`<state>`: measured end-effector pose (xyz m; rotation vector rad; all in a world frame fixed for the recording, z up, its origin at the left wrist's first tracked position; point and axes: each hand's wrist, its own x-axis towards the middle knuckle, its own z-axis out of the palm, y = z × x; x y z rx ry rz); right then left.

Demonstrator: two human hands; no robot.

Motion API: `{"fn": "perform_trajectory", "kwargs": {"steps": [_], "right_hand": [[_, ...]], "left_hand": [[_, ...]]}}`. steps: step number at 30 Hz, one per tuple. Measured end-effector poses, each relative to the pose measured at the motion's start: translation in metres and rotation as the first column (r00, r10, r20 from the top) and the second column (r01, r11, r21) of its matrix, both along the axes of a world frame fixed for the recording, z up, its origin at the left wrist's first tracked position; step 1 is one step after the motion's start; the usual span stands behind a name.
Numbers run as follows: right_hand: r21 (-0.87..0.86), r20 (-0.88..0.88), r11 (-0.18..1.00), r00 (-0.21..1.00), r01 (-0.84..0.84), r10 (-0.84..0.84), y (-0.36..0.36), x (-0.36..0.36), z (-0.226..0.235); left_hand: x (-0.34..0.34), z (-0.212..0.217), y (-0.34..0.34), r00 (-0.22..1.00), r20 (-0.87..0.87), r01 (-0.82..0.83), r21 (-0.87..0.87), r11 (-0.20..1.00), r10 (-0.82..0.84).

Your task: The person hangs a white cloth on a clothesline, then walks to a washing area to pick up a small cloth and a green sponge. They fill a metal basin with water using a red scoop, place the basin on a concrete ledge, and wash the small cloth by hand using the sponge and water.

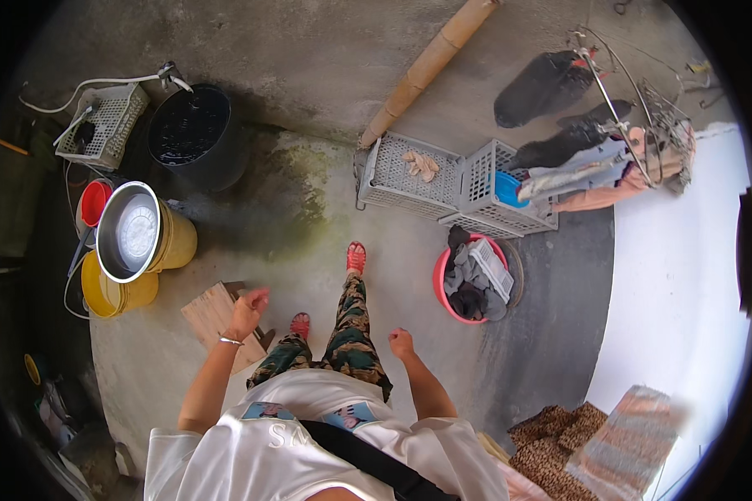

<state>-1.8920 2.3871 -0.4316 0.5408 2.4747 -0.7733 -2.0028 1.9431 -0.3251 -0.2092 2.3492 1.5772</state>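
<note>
I stand on a concrete floor, one foot ahead of the other, in red sandals. My left hand (247, 312), with a bracelet at its wrist, hangs over a small wooden stool (213, 319). Its fingers look loosely apart, a little blurred, and I see nothing in them. My right hand (400, 341) is out in front of my right side, fingers curled closed, with no object showing. Ahead of it to the right sits a red basin (439, 280) holding dark wet-looking clothes (470, 284) and a white plastic basket (490, 269).
At left are a metal basin (134, 230) on a yellow bucket (178, 240), another yellow bucket (113, 292), a red container (95, 200) and a black water tub (188, 125). Grey crates (409, 179) and a bamboo pole (430, 71) stand ahead. Laundry (543, 88) hangs at right.
</note>
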Motion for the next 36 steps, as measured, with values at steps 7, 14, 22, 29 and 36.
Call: {"fn": "perform_trajectory", "kwargs": {"steps": [7, 14, 22, 29, 36], "right_hand": [[0.128, -0.038, 0.988, 0.995, -0.091, 0.096, 0.041, -0.227, -0.104], [0.151, -0.238, 0.982, 0.96, -0.114, 0.148, 0.086, -0.476, -0.168], [0.287, -0.067, 0.944, 0.98, -0.162, 0.188, 0.151, -0.612, -0.248], [0.252, 0.171, 0.922, 0.951, -0.296, 0.259, 0.154, -0.646, -0.282], [0.018, -0.4, 0.996, 0.913, -0.085, 0.085, 0.143, -0.6, -0.27]], "left_hand": [[0.006, -0.051, 0.062, 0.9, 0.292, -0.366, 0.1, 0.925, 0.325], [-0.035, -0.073, 0.132, 0.723, 0.56, -0.538, 0.088, 0.839, 0.405], [-0.095, -0.136, 0.158, 0.641, 0.678, -0.581, 0.124, 0.804, 0.359], [-0.112, -0.147, 0.144, 0.523, 0.713, -0.68, 0.018, 0.733, 0.467], [-0.117, -0.145, 0.155, 0.586, 0.681, -0.633, 0.047, 0.773, 0.439]]}}
